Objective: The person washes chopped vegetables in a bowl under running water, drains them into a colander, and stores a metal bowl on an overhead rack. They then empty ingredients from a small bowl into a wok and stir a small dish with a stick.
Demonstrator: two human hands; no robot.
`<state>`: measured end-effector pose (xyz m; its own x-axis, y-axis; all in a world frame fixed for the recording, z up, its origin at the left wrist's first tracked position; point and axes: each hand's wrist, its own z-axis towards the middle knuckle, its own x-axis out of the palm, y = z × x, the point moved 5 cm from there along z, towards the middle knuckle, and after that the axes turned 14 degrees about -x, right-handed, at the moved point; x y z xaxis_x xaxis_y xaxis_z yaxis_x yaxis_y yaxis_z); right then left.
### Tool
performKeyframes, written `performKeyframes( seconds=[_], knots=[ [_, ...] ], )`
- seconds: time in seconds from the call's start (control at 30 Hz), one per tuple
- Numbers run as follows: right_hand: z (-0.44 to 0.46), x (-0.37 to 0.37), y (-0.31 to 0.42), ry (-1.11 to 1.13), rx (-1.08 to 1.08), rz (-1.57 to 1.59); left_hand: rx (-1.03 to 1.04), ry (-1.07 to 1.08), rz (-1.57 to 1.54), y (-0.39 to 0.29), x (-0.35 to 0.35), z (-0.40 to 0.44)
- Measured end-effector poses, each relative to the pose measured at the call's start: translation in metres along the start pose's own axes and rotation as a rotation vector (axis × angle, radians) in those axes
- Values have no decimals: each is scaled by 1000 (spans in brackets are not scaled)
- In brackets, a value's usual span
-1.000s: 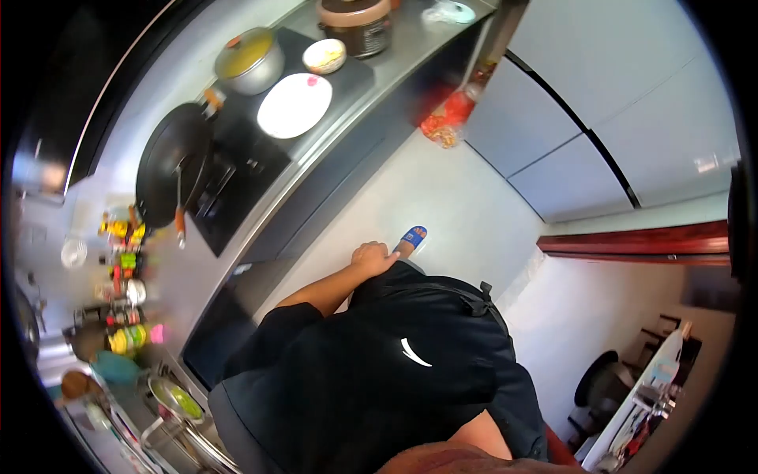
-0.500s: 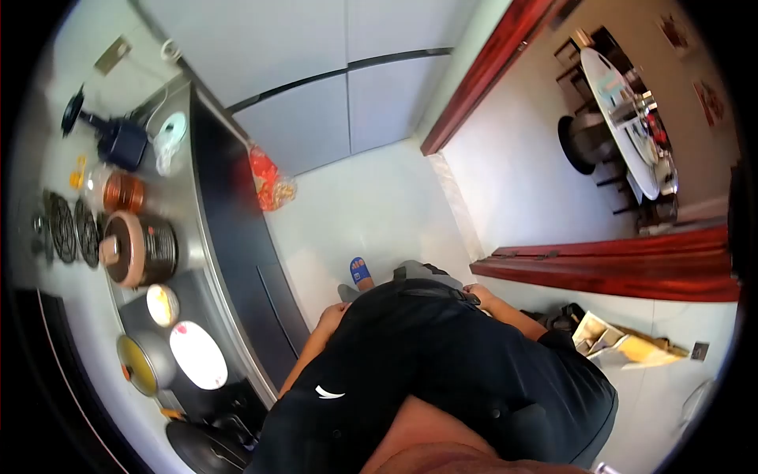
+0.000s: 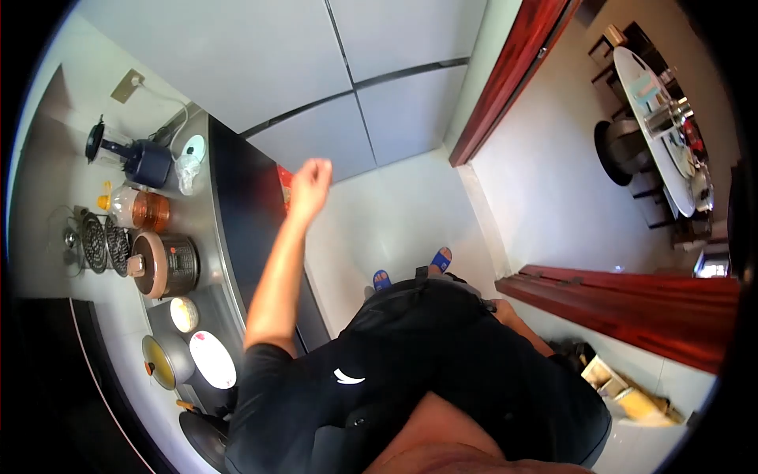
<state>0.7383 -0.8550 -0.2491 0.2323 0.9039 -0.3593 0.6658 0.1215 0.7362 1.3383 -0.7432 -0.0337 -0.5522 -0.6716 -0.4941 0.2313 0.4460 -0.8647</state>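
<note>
My left hand [image 3: 311, 188] is raised in front of me over the floor, its fingers curled into a loose fist with nothing visible in them. Behind it, partly hidden, is a red bag [image 3: 284, 188] beside the dark counter front. My right hand [image 3: 502, 311] is low at my right hip, next to the edge of my dark clothing [image 3: 442, 304]. Its fingers are mostly hidden, so what it touches does not show.
Along the left, a steel counter [image 3: 204, 189] holds a rice cooker [image 3: 175, 265], an oil jug [image 3: 146, 209], a blender [image 3: 146, 162], a pot [image 3: 175, 362], a white oval plate [image 3: 213, 359] and a wok [image 3: 204, 438]. At right stands a red door frame [image 3: 608, 312]; beyond it is a dining table [image 3: 643, 118].
My left hand has risen from my waist and swung forward. The view has shifted, and both blue slippers now show. My right hand stays by my hip.
</note>
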Motion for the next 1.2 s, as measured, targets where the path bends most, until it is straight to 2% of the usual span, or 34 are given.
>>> performKeyframes(
  seconds=[0.07,0.13,0.2,0.23,0.27,0.3,0.33,0.37,0.43,0.47,0.57,0.67,0.77,0.83,0.97,1.0,1.07,1.2],
  knots=[
    [12,-33,10,-115,-35,49,-42,-36,-67,-72,-13,50],
    [27,-60,9,-91,4,0,-30,-46,-141,-116,-19,110],
    [41,-79,-38,-343,188,375,94,-155,127,-153,-28,161],
    [46,-86,-54,-373,207,423,56,-173,185,-156,-33,193],
    [43,-93,-60,-393,200,437,16,-87,134,-160,-33,219],
    [39,-97,-64,-417,224,427,134,-86,341,-155,-41,261],
    [36,-99,-67,-438,249,415,350,-193,520,-150,-49,293],
    [32,-102,-70,-518,284,456,308,-216,574,-170,-47,293],
    [27,-99,-71,-454,274,449,180,-157,497,-185,-47,307],
    [25,-99,-74,-491,296,471,132,-105,324,-178,-48,318],
    [23,-81,-76,-535,375,497,184,-91,185,-204,-37,285],
    [29,-65,-74,-504,427,547,237,-40,499,-210,-36,298],
    [58,-65,-57,-482,374,514,229,-211,435,-214,-41,276],
    [72,-71,-38,-556,334,459,159,-163,406,-228,-30,265],
    [109,-112,-7,-471,143,35,195,-161,283,-215,-14,293],
    [115,-118,0,-568,171,168,169,-140,211,-210,-10,302],
    [119,-135,30,-718,150,260,205,-192,262,-213,-6,298],
    [129,-134,56,-720,170,295,215,-198,287,-223,-4,288]
  ],
)
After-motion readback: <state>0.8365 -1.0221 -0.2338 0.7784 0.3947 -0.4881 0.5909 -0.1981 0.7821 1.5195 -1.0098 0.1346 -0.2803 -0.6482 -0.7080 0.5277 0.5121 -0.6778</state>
